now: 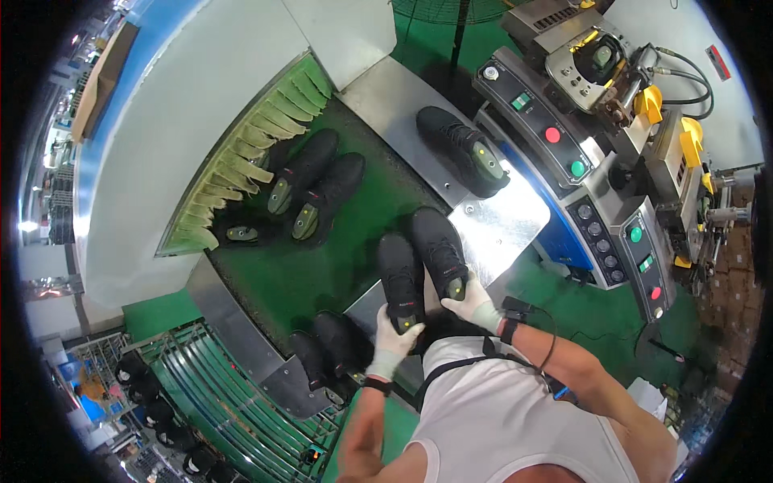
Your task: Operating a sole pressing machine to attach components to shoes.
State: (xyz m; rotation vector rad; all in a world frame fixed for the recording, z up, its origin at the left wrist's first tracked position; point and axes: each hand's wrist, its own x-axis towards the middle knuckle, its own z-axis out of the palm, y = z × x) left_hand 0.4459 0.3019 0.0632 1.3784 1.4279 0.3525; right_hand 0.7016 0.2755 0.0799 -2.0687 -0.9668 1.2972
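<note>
Left hand (394,342): gloved in white, closed around the heel end of the left held shoe (400,274), with curled fingers partly hidden.
Right hand (479,308): gloved likewise, closed on the heel end of the right held shoe (437,248), with thumb near the opening and other fingers partly out of sight.
2 held shoes: black, side by side, pointed toe-first away from the body, over the near side of the green belt (274,282); cannot tell whether resting or lifted.
Fringed curtain (278,109): pale green, hung along the opening at left, with at least 3 black shoes (342,177) near or under it.
Near shoes (336,334): black, 2 together, just left of the left hand.
Metal ledge (507,209): bright, bearing 1 lone shoe (447,129) beside a control panel (535,117) with red and green buttons.
Curved rack (217,378): green-railed, at lower left.
</note>
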